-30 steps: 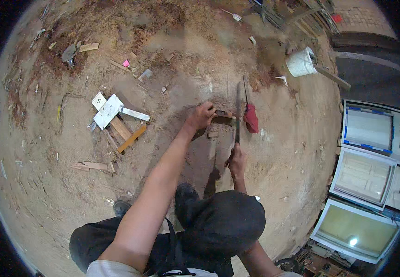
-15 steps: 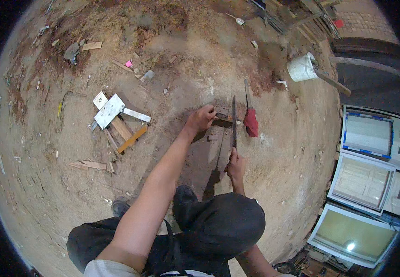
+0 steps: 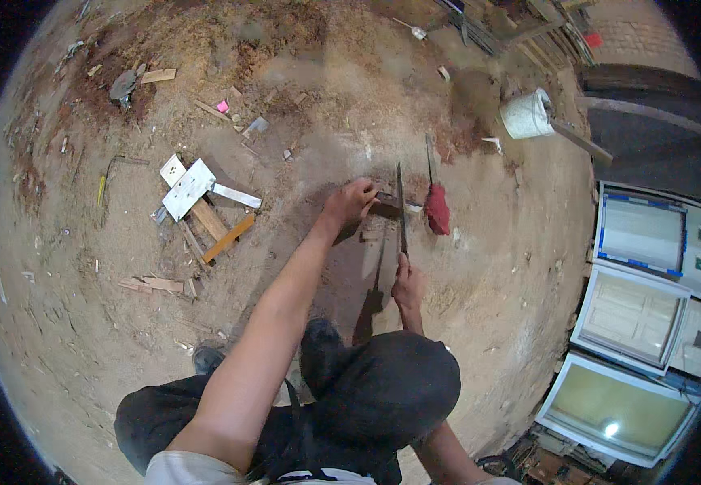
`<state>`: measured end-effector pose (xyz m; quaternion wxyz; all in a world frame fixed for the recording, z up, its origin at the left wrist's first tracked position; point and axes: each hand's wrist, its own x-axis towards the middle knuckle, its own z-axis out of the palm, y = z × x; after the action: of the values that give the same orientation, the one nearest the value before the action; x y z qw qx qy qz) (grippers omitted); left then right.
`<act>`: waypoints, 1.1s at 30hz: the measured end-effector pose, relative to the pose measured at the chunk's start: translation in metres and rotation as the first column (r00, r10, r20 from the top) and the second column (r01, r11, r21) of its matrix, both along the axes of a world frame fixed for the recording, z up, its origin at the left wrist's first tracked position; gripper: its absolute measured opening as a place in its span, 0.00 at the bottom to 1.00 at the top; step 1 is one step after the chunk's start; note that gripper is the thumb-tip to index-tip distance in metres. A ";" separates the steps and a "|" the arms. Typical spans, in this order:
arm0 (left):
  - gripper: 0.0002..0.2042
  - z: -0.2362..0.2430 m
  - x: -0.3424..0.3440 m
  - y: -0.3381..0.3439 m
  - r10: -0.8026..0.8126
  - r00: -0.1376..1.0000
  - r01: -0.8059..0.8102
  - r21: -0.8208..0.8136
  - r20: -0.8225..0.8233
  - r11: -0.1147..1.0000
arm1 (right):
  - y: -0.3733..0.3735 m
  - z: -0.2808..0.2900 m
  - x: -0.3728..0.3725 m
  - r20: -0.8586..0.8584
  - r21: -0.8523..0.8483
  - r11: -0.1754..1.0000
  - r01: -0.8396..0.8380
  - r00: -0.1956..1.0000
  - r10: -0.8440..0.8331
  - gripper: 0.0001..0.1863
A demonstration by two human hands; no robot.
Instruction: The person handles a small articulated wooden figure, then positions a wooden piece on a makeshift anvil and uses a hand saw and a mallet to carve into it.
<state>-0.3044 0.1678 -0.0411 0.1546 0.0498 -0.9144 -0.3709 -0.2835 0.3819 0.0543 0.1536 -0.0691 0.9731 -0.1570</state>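
Note:
My left hand (image 3: 353, 202) reaches forward and presses down on a small dark piece of wood (image 3: 388, 204) lying on the dirt floor. My right hand (image 3: 407, 281) grips the handle of a long dark blade (image 3: 401, 212), which points away from me and crosses the piece of wood just right of my left hand. A red-handled tool with a thin metal shaft (image 3: 435, 206) lies on the ground right beside the blade. My dark-clothed knees fill the lower middle of the view.
Sawdust and chips cover the dirt floor. White and orange wood offcuts (image 3: 197, 198) lie to the left, with thin slats (image 3: 152, 284) nearer me. A white bucket (image 3: 527, 115) stands at the back right. White framed panels (image 3: 637, 303) are stacked at the right.
The right hand and blade have shifted only slightly along the piece of wood. The left hand has stayed on the wood.

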 end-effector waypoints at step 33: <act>0.10 -0.016 -0.008 0.001 -0.029 0.975 0.069 0.175 -0.220 0.982 | 0.007 0.041 0.000 -0.014 -0.824 0.553 0.122 0.972 -0.235 0.17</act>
<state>-0.3122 0.1689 -0.0573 0.2390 0.0005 -0.8554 -0.4596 -0.2837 0.3885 0.0949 0.0274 -0.0424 0.7994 -0.5987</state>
